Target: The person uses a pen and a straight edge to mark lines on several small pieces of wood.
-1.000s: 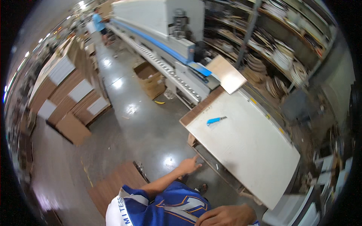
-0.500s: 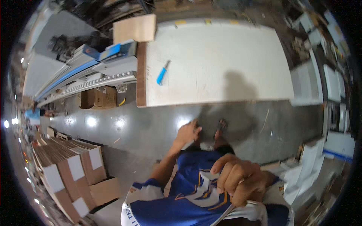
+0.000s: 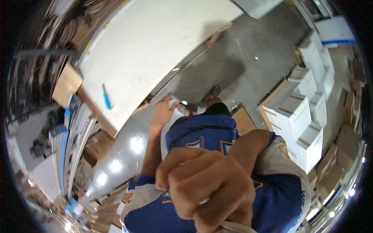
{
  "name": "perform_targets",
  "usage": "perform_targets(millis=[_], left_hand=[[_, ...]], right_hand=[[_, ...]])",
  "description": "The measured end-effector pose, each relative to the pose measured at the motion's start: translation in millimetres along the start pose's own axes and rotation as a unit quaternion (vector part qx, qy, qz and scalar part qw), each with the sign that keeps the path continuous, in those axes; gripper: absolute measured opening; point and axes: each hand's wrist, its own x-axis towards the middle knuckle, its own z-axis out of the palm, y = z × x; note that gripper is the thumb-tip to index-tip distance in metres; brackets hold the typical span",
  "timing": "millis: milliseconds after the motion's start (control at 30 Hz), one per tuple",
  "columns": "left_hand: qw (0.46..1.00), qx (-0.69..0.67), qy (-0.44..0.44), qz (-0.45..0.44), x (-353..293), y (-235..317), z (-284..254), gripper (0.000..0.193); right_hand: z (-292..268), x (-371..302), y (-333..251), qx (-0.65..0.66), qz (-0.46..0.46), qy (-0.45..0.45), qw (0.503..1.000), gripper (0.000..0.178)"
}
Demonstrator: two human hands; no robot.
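My right hand point(image 3: 210, 184) is raised close in front of me, its fingers curled into a fist. A pale edge of my blue and white shirt point(image 3: 272, 202) comes out beneath this fist, which seems to grip it; the fingertips are hidden. My left hand point(image 3: 163, 112) hangs lower, fingers apart and holding nothing, near the front edge of a large white board point(image 3: 155, 42). On that board, toward its left end, lies a utility knife with a blue handle point(image 3: 106, 100). Neither hand touches the knife.
A machine with a roller rail point(image 3: 79, 143) stands at the left, near an open cardboard box point(image 3: 99, 147). White stepped panels point(image 3: 291, 105) are stacked at the right. A brown sheet point(image 3: 67, 85) sits by the board's far left corner. Grey floor point(image 3: 268, 50) runs between.
The view has swung round to the right, so board and machine appear tilted and shifted left. My right fist has come up nearer to me. My left hand remains low.
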Motion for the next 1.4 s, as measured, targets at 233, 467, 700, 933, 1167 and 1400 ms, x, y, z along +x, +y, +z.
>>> perform_targets(millis=[233,467,700,933,1167,1400], left_hand=[[0.997,0.035,-0.044,0.046,67,93,14,0.056],[0.994,0.005,-0.109,0.033,132,191,56,0.056],[0.982,0.013,-0.13,0.135,205,280,94,0.057],[0.949,0.049,-0.21,0.231,287,353,120,0.053],[0.925,0.051,-0.249,0.283,381,394,170,0.055],[0.916,0.011,-0.236,0.325,521,451,185,0.055]], right_hand=[[-85,48,-45,0.085,-0.003,-0.066,0.994,0.063],[-196,94,-100,0.071,0.033,-0.315,0.946,0.043],[-331,108,-120,0.132,0.08,-0.283,0.947,0.062],[-480,102,-113,0.143,0.232,0.221,0.936,0.074],[-587,94,-108,0.095,0.246,0.334,0.905,0.064],[-706,97,-126,-0.402,0.461,0.44,0.658,0.041]])
